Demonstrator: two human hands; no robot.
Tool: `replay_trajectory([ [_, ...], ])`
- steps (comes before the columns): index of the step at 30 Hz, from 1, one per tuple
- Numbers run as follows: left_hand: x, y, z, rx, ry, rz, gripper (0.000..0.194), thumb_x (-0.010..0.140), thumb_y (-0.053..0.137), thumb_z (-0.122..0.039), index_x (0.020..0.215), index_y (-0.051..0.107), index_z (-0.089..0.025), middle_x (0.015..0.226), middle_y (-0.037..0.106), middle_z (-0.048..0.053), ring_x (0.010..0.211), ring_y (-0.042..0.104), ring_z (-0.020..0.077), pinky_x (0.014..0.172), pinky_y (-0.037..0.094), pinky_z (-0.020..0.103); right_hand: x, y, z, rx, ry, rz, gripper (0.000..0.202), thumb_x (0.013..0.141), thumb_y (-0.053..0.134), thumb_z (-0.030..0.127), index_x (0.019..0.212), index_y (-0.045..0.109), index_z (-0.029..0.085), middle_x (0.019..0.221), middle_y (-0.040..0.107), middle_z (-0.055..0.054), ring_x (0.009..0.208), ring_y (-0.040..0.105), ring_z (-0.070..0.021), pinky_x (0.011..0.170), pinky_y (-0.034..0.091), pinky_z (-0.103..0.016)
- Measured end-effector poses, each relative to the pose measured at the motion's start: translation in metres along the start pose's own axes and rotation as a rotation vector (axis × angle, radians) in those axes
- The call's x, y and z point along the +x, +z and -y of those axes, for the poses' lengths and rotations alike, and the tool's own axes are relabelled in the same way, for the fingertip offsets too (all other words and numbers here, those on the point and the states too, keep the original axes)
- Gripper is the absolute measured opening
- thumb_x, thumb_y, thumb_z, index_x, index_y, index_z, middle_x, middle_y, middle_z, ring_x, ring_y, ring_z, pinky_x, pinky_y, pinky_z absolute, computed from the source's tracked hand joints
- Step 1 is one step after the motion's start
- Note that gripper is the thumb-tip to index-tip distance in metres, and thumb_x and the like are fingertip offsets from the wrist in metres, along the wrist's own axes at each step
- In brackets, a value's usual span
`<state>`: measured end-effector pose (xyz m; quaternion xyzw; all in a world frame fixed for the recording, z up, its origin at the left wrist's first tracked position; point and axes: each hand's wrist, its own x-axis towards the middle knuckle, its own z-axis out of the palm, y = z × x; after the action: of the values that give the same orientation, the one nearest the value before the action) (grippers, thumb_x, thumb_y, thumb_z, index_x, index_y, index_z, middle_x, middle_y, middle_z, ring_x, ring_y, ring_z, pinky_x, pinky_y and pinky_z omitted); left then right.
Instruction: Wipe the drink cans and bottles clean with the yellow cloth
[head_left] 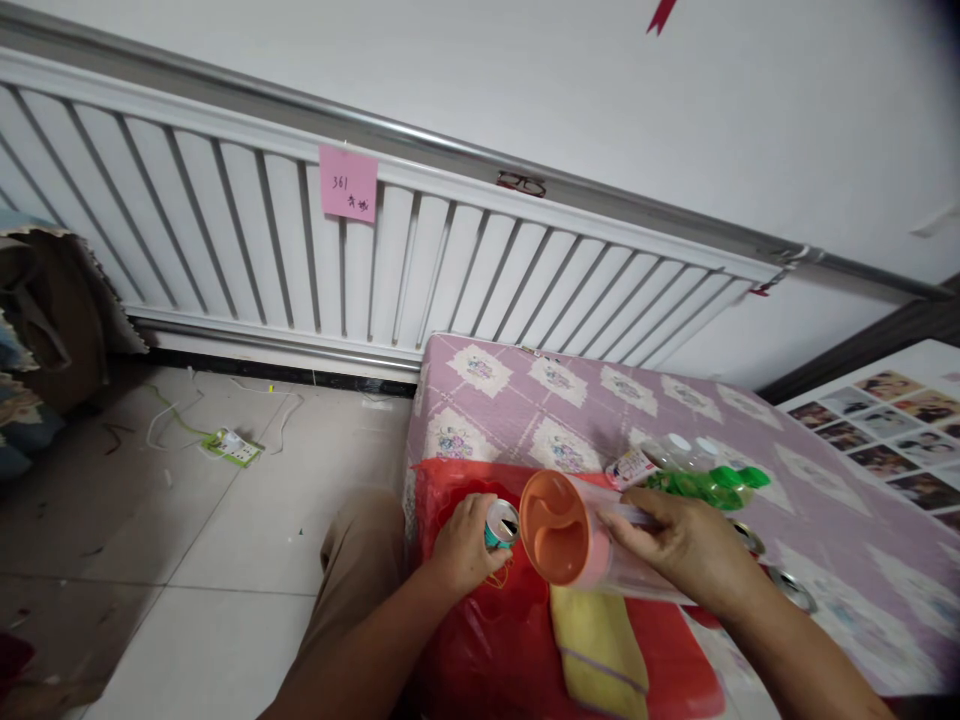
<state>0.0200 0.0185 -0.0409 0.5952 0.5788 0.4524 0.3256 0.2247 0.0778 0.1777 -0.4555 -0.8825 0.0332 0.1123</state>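
Observation:
My left hand is wrapped round a small teal can with an opened silver top. Just right of it, my right hand grips a clear pitcher by its handle. The pitcher lies tilted on its side in the air, its orange lid end facing the can, with a small gap between them. Below both is a red plastic sheet, and a folded yellow cloth lies on it under the pitcher.
Clear bottles, green plastic pieces and opened cans stand on the patterned purple cover to the right. Behind runs a white radiator. A green power strip lies on the floor at left.

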Motion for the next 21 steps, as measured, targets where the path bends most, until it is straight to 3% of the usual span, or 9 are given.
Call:
replay_trajectory([
  [21, -0.0002, -0.0003, -0.0003, 0.000, -0.010, 0.004, 0.072, 0.066, 0.081, -0.013, 0.130, 0.051, -0.026, 0.133, 0.060, 0.010, 0.126, 0.057, 0.0322, 0.110, 0.047, 0.050, 0.0004, 0.0009, 0.0001, -0.025, -0.001, -0.006, 0.042, 0.086, 0.053, 0.058, 0.059, 0.055, 0.026, 0.052, 0.061, -0.001, 0.047, 0.057, -0.0178, 0.049, 0.035, -0.030],
])
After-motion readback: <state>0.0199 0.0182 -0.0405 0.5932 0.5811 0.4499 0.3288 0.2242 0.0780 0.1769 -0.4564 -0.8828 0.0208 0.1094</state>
